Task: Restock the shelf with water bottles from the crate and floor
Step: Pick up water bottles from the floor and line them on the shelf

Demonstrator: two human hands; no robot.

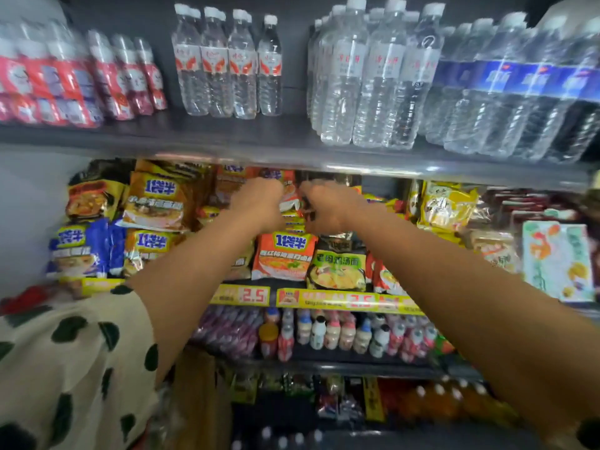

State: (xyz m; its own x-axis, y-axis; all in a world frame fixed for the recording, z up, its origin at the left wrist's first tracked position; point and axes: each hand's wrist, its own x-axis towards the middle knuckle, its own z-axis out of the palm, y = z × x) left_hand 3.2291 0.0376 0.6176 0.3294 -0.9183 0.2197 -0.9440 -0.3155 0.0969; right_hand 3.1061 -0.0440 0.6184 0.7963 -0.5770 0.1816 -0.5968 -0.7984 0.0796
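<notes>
Water bottles stand on the dark top shelf (227,138): a row with orange-and-white labels (227,64), taller clear ones (370,79) and blue-labelled ones (519,89) to the right. Both my hands are one shelf lower, among stacked instant-noodle packets (285,254). My left hand (259,203) is knuckles-up, its fingers curled over the top of a red-orange packet. My right hand (324,206), close beside it, has its fingers curled on a dark packet at the back of the stack. Neither hand holds a bottle. No crate or floor shows.
Red-labelled bottles (81,79) fill the top shelf's left end. A narrow gap (295,102) separates the two clear-bottle groups. Yellow price strips (344,298) edge the noodle shelf. Small milk-drink bottles (341,332) and more drinks sit on lower shelves.
</notes>
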